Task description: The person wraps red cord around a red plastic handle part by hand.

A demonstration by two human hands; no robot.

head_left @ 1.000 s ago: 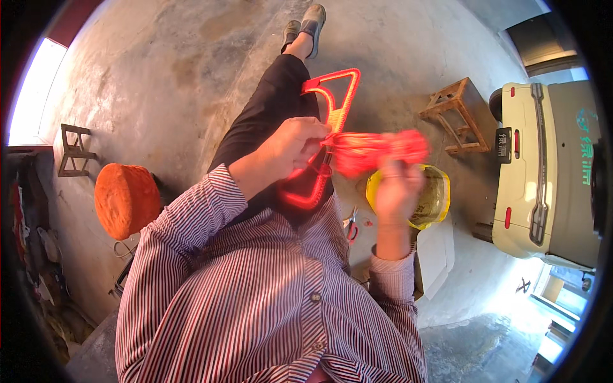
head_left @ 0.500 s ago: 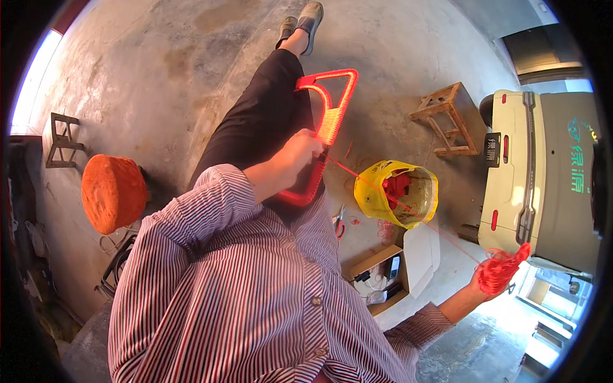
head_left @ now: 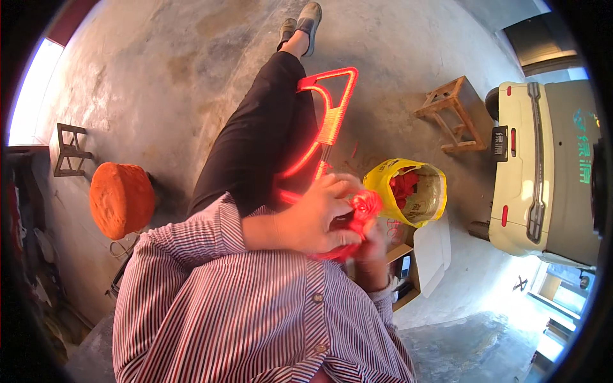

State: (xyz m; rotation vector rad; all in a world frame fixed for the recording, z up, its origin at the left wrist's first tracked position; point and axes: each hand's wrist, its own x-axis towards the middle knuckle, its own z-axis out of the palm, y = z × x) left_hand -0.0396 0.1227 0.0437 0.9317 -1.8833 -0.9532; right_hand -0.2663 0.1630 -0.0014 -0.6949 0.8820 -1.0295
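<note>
A red frame (head_left: 330,125) with a curved inner bar lies across my dark-trousered legs. Thread is wound around much of it, and a bare dark stretch shows below the wound middle. At the frame's near end, my left hand (head_left: 313,214) curls its fingers and thumb around a loose bundle of red thread (head_left: 366,205). My right hand (head_left: 372,244), smeared by motion, is against the same bundle from the right and below. The two hands and the bundle hide the frame's lower part.
An open yellow bag (head_left: 375,185) with red material inside stands just right of my hands. Beside it sits a cardboard box (head_left: 412,290) with a white flap. Farther out are a wooden stool (head_left: 454,115), a cream vehicle (head_left: 520,172) and an orange round seat (head_left: 121,199).
My right hand has swung in from the far right with the red thread bundle. My left hand has let go of the frame and moved to the bundle.
</note>
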